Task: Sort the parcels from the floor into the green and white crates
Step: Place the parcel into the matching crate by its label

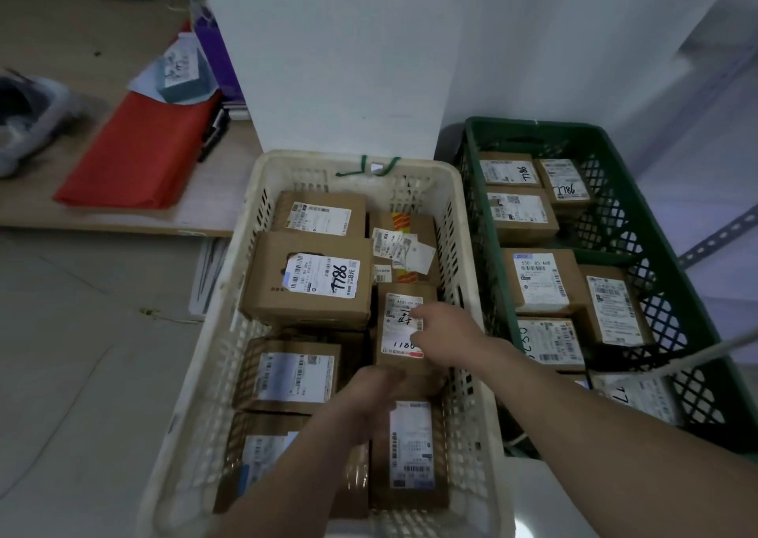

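Observation:
A white crate [246,291] stands in the middle, filled with several brown cardboard parcels. One small parcel [400,316] with a white label sits on its right side. My right hand [445,338] lies on that parcel's label, fingers spread over its right edge. My left hand [369,390] holds the same parcel at its near end, fingers curled under it. A larger parcel marked 7786 [311,279] lies just left of it. The green crate [656,217] stands to the right, also holding several labelled parcels.
A white pillar [348,66] rises right behind the white crate. A low wooden platform [123,217] at the left carries a red folder [139,152], a purple bag and papers. Grey floor [82,353] lies left of the crates. A metal angle bar [718,238] shows at the right edge.

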The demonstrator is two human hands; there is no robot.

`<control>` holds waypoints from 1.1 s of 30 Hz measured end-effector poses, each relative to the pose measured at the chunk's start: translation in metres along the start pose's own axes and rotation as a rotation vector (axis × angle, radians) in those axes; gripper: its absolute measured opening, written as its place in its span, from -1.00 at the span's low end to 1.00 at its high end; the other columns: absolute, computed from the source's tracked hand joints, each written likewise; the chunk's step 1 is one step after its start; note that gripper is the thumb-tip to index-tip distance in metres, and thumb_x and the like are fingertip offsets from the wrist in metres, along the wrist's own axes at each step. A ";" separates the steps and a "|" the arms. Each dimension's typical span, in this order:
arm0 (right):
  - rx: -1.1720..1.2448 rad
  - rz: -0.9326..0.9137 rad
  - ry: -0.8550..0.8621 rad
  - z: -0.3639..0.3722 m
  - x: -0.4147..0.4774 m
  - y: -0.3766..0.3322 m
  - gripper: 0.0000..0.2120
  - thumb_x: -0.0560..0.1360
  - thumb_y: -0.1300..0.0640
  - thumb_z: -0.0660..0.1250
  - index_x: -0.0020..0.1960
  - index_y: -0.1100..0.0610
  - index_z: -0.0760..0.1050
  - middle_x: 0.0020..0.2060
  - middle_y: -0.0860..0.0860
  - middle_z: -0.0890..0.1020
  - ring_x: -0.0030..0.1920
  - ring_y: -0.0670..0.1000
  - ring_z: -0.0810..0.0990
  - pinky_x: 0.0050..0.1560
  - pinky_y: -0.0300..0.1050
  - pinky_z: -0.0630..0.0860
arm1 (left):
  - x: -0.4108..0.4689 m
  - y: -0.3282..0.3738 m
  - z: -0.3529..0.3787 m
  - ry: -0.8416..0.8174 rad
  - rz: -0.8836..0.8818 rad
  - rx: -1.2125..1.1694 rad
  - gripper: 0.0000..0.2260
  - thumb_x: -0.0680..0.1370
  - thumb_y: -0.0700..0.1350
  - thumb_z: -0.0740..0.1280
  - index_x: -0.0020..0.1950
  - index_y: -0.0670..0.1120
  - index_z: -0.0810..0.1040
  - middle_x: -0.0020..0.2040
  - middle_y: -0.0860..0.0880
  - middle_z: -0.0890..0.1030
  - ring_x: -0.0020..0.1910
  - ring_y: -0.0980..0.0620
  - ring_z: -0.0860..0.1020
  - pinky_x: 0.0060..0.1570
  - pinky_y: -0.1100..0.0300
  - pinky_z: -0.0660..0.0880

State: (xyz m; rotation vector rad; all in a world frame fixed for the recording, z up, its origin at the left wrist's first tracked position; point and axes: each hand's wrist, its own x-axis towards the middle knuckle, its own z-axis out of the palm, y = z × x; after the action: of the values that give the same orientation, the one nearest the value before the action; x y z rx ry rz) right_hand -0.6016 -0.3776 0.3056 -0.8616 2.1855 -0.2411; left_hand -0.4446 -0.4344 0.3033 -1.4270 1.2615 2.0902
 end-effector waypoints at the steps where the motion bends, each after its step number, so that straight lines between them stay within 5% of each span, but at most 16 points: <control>1: 0.009 -0.015 0.029 -0.001 -0.004 -0.002 -0.46 0.62 0.04 0.32 0.58 0.06 0.35 0.54 0.05 0.41 0.50 0.10 0.40 0.46 -0.10 0.36 | -0.008 0.003 -0.002 0.020 0.034 0.004 -0.85 0.65 -0.05 0.25 0.10 -0.06 0.57 0.00 -0.05 0.62 -0.03 -0.02 0.57 -0.19 0.11 0.46; 7: 0.163 -0.070 0.202 0.007 -0.034 -0.013 -0.50 0.65 -0.25 0.19 0.45 0.01 0.50 0.36 0.06 0.60 0.33 0.13 0.55 0.32 0.02 0.48 | -0.053 0.008 -0.019 0.155 0.144 -0.098 -0.77 0.67 0.06 0.22 0.14 -0.07 0.55 -0.03 0.04 0.62 -0.07 0.02 0.57 -0.26 0.13 0.46; 11: 0.331 -0.089 0.250 0.012 -0.056 -0.022 -0.46 0.66 -0.32 0.05 0.52 -0.09 0.40 0.45 0.01 0.53 0.42 0.13 0.48 0.40 0.04 0.40 | -0.079 0.003 -0.038 0.226 0.177 -0.122 -0.46 0.63 0.25 0.18 0.53 -0.01 0.37 0.48 -0.02 0.38 0.45 -0.13 0.36 0.09 0.00 0.38; 13: 0.369 -0.099 0.260 0.012 -0.070 -0.029 -0.43 0.68 -0.32 0.02 0.58 -0.08 0.32 0.52 0.02 0.45 0.50 0.13 0.40 0.43 0.02 0.31 | -0.089 -0.002 -0.047 0.257 0.203 -0.122 -0.36 0.59 0.35 0.16 0.58 0.04 0.29 0.59 -0.02 0.25 0.54 -0.17 0.23 0.30 -0.18 0.29; 17: 0.441 -0.154 0.336 0.012 -0.092 -0.045 -0.39 0.69 -0.30 -0.01 0.63 -0.02 0.23 0.59 0.00 0.33 0.57 0.08 0.29 0.49 -0.04 0.20 | -0.114 -0.011 -0.060 0.258 0.293 -0.150 -0.36 0.61 0.34 0.08 0.60 0.02 0.26 0.60 0.02 0.23 0.57 -0.18 0.16 0.46 -0.28 0.09; 19: 0.504 -0.150 0.397 0.013 -0.101 -0.054 -0.35 0.67 -0.33 -0.01 0.64 -0.02 0.21 0.61 -0.01 0.30 0.59 0.06 0.25 0.54 0.02 0.17 | -0.133 -0.015 -0.065 0.261 0.347 -0.161 -0.38 0.62 0.32 0.08 0.58 0.00 0.28 0.58 0.00 0.28 0.55 -0.16 0.22 0.46 -0.25 0.18; 21: 0.583 -0.138 0.465 0.016 -0.111 -0.063 -0.37 0.67 -0.33 -0.01 0.64 -0.03 0.21 0.61 -0.03 0.29 0.60 0.06 0.24 0.57 0.06 0.15 | -0.147 -0.022 -0.071 0.253 0.373 -0.153 -0.38 0.63 0.32 0.07 0.57 -0.01 0.31 0.52 -0.01 0.36 0.36 -0.06 0.43 0.23 -0.08 0.44; 23: 0.677 -0.134 0.529 0.021 -0.123 -0.076 -0.39 0.69 -0.30 0.00 0.64 -0.03 0.23 0.60 -0.03 0.32 0.59 0.07 0.25 0.58 0.08 0.15 | -0.164 -0.033 -0.079 0.258 0.421 -0.135 -0.37 0.62 0.34 0.05 0.55 -0.02 0.34 0.43 0.02 0.43 0.14 0.06 0.50 -0.06 0.11 0.49; 26: 0.791 -0.140 0.572 0.033 -0.147 -0.100 -0.41 0.69 -0.27 0.04 0.63 -0.03 0.26 0.57 -0.03 0.36 0.57 0.08 0.28 0.56 0.04 0.15 | -0.184 -0.053 -0.098 0.281 0.454 -0.128 -0.35 0.58 0.39 0.05 0.52 0.02 0.39 0.48 0.05 0.41 0.43 -0.06 0.37 0.22 -0.01 0.40; 29: 0.796 -0.213 0.557 0.049 -0.170 -0.124 -0.41 0.68 -0.29 0.07 0.62 -0.05 0.28 0.57 -0.05 0.37 0.57 0.06 0.29 0.55 0.03 0.15 | -0.217 -0.072 -0.113 0.321 0.460 -0.133 -0.50 0.63 0.31 0.03 0.37 0.06 0.49 0.28 0.06 0.53 0.27 0.00 0.48 0.21 0.02 0.40; 33: 0.763 -0.361 0.423 0.067 -0.195 -0.170 -0.40 0.65 -0.33 0.09 0.60 -0.06 0.32 0.57 -0.07 0.34 0.56 0.02 0.28 0.46 -0.11 0.15 | -0.257 -0.100 -0.144 0.458 0.504 -0.133 -0.43 0.60 0.34 0.07 0.49 0.04 0.41 0.54 -0.01 0.32 0.53 -0.10 0.25 0.42 -0.14 0.20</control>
State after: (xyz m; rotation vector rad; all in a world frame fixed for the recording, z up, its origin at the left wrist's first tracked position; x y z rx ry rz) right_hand -0.3738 -0.3728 0.4450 -0.7824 2.0101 -1.4363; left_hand -0.1758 -0.4392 0.4607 -1.8802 1.8482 2.2603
